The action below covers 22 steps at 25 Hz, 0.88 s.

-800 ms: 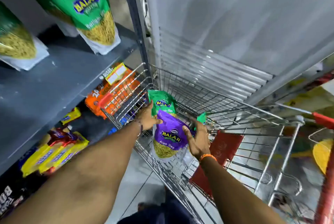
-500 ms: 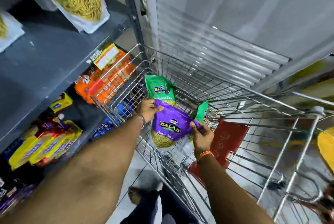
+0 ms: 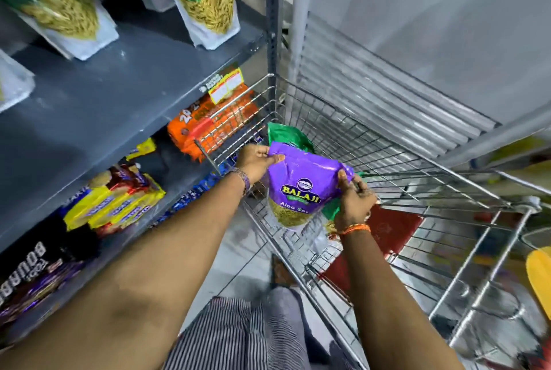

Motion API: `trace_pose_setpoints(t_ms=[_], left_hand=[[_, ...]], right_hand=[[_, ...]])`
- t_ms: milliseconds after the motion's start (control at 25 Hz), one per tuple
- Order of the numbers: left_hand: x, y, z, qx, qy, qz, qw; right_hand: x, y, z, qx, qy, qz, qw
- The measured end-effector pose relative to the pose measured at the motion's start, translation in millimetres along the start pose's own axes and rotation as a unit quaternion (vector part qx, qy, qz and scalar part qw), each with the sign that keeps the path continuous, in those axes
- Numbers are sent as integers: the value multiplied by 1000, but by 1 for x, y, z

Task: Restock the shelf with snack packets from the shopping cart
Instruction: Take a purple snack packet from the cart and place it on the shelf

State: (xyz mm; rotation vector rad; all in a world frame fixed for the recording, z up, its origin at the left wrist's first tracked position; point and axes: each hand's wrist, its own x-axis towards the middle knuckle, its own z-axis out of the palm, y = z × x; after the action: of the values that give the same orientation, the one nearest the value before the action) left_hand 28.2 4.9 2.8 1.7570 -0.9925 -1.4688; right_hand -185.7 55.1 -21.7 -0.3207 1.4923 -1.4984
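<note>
- Purple snack packet: held upright over the near-left corner of the wire shopping cart, printed face toward the camera.
- Left hand: at the packet's 10 o'clock corner, fingers closed on the top edge, thumb on the front face.
- Right hand: at the packet's 3 o'clock edge, fingers pinched on the upper right corner.
- Green packet: inside the cart, just behind the purple one at its 12 o'clock.
- Grey shelf: at the cart's 9 o'clock; green packets stand upright along its back.
</note>
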Motion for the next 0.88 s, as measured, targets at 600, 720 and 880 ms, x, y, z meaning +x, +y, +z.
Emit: trace_pose_setpoints(t_ms=[600, 720, 880], left_hand=[[-154, 144, -190, -290, 220, 195, 911], [-189, 149, -249, -315, 284, 226, 877], [-226, 134, -310, -335, 354, 237, 840]], right_hand=[[-128, -159, 244, 84, -350, -150, 921], [-175, -156, 298, 80, -441, -146, 882], [-233, -128, 350, 51, -507, -128, 851]])
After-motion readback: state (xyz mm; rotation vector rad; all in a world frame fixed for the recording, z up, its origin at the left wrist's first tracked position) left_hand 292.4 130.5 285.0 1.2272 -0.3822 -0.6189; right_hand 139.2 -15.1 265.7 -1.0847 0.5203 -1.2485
